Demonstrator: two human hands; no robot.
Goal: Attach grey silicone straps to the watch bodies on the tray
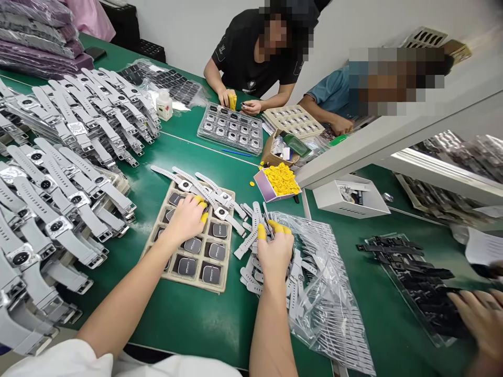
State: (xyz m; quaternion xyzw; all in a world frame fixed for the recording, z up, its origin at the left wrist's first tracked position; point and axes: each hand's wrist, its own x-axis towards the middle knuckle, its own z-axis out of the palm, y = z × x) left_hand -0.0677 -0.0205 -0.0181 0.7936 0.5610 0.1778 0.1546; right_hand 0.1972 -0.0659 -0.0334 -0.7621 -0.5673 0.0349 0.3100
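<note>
My left hand (188, 219), with yellow covers on some fingertips, is closed over the beige tray (222, 269), near the top row; what it pinches is hidden. Dark square watch faces (185, 266) sit in the tray's compartments. Several watches with grey straps (212, 196) lie across the tray's far end. To the right, my right hand (275, 246), also with yellow fingertip covers, is closed in a pile of loose grey straps (253, 275). A strap piece seems to be between its fingers, partly hidden. A clear plastic bag of straps (334, 293) lies beside it.
Stacks of grey-strapped watches (58, 225) fill the left side. Ahead are a purple box of yellow finger covers (279, 180), a clear tray (230, 128) and a white bottle (164, 104). Two people sit across the green table (181, 319); another person's hand (477, 314) is at right.
</note>
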